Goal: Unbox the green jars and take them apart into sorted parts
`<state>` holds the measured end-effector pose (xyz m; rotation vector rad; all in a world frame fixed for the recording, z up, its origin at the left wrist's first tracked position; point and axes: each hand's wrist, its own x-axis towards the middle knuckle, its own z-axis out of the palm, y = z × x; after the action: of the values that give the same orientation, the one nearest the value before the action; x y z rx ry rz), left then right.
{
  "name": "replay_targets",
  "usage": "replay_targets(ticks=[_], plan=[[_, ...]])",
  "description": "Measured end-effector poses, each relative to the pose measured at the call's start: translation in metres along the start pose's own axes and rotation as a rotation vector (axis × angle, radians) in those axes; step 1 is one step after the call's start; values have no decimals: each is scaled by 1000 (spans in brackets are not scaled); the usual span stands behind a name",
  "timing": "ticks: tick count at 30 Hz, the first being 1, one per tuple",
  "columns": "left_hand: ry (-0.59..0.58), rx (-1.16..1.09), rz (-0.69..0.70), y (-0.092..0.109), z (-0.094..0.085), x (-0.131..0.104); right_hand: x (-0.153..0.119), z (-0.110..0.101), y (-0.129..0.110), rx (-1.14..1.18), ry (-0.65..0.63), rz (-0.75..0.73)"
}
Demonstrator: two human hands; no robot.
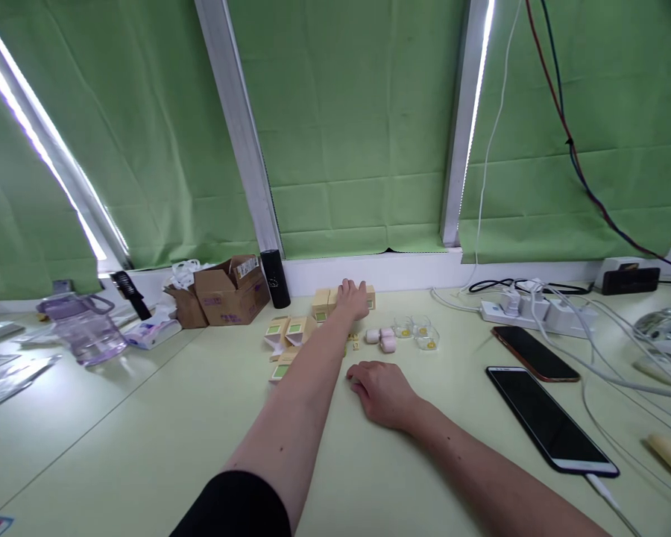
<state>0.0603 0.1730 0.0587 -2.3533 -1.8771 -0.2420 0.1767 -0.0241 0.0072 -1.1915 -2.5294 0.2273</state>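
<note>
Reaching away from me, my left hand [352,300] lies over a row of small tan boxes [320,302] near the back of the table, its fingers apart and touching the boxes. More tan boxes with green labels [296,330] stand beside my left forearm. My right hand [383,394] rests on the table with its fingers curled together, and nothing shows in it. Beyond it are pink and white cylinders [388,341], clear containers with yellow bits inside [427,338] and small yellow pieces [356,341].
On the left are a cardboard box [232,294], a black cylinder [276,279], a tissue pack [153,333] and a purple jug [83,328]. To the right lie two phones [548,414] [534,353], a power strip [537,315] and loose white cables [620,380].
</note>
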Motion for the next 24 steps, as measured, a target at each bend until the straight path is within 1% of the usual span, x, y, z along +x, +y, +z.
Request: replay_targets(ticks=[4, 7, 9, 15, 19, 22, 24], plan=[[-46, -6, -20, 4, 6, 10, 0, 1, 1, -8, -3, 0], [-76, -14, -28, 5, 12, 12, 0, 1, 2, -9, -2, -4], [-72, -14, -5, 5, 15, 11, 0, 0, 2, -10, -6, -4], [-11, -8, 78, 5, 17, 6, -1, -4, 0, -25, -24, 7], [63, -16, 100, 9, 16, 0, 0, -4, -1, -42, -23, 6], [121, -41, 108, 14, 14, -6, 0, -2, 0, -44, -20, 6], [149, -74, 117, 17, 9, -8, 0, -1, 0, -30, -16, 3]])
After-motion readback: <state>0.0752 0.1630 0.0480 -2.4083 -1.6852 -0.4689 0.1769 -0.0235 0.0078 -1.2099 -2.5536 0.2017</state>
